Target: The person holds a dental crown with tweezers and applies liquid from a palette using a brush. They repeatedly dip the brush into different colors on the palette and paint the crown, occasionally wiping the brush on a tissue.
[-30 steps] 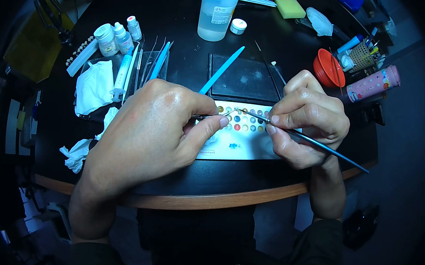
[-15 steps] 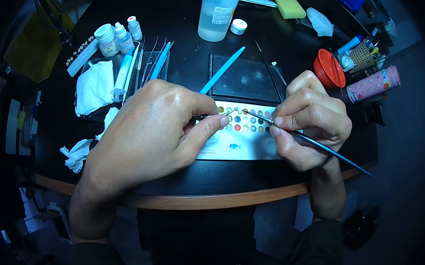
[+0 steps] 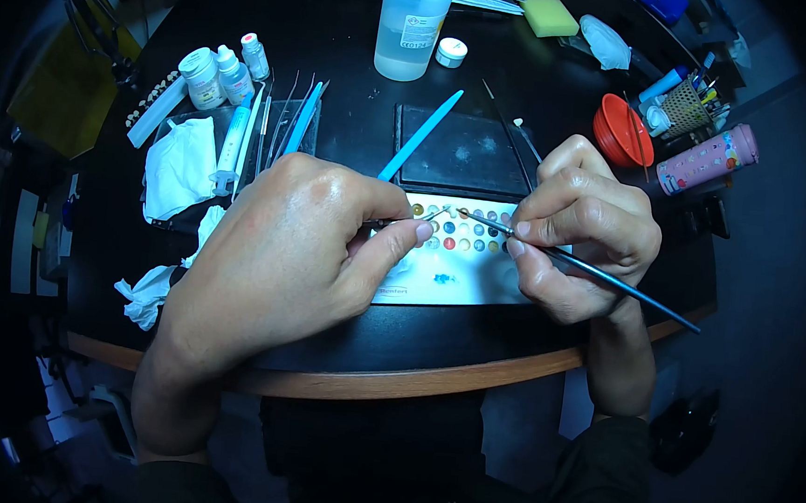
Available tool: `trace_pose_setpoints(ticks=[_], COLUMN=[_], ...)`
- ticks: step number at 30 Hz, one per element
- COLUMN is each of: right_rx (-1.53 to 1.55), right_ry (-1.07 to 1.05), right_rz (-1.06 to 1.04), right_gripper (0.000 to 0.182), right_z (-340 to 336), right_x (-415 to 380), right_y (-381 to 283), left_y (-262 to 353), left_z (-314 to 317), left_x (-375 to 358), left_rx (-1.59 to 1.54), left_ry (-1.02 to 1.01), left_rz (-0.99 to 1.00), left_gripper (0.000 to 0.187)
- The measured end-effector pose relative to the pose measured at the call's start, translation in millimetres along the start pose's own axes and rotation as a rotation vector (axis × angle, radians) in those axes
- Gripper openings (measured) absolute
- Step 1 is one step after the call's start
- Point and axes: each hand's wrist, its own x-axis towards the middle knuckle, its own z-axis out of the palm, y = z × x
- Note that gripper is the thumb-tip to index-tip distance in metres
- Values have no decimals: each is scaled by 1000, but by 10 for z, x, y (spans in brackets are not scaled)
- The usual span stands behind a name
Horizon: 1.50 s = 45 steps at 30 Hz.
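Note:
My left hand [image 3: 301, 235] is closed, thumb and forefinger pinching a thin metal-tipped tool [image 3: 436, 214]; most of it is hidden behind the fingers. A tiny whitish piece [image 3: 448, 208] appears at its tip, too small to make out. A slim dark paintbrush [image 3: 607, 277] is pinched in my right hand [image 3: 591, 232], its tip pointing left, very near that piece. Beneath both hands lies a white palette [image 3: 466, 291] with rows of small coloured wells [image 3: 449, 243] and a blue smear [image 3: 444, 279].
Behind the palette is a dark flat case [image 3: 457, 152] with a blue stick [image 3: 420, 136] across it. Left stand small bottles [image 3: 235, 76], a syringe [image 3: 232, 146] and white tissue [image 3: 180, 166]. A large bottle [image 3: 407, 27], red bowl [image 3: 617, 126] and pink tumbler [image 3: 708, 159] stand farther back.
Almost nothing differs. My right hand and the paintbrush have shifted very slightly left; both hands keep their grips.

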Motion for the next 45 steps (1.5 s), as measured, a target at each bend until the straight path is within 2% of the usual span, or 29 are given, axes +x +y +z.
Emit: trace_pose_setpoints(ticks=[13, 19, 45], right_rx=[-18, -2, -16], right_ry=[6, -11, -31], right_rz=[-19, -12, -20], right_gripper=[13, 14, 16], right_z=[20, 13, 36], right_x=[14, 1, 17], right_y=[-10, -11, -33], left_y=[16, -19, 3], left_z=[-9, 23, 7], left_x=[0, -3, 2], left_rx=[-5, -2, -8], left_ry=[-1, 38, 18], left_rz=[-12, 42, 2], left_gripper=[22, 22, 22])
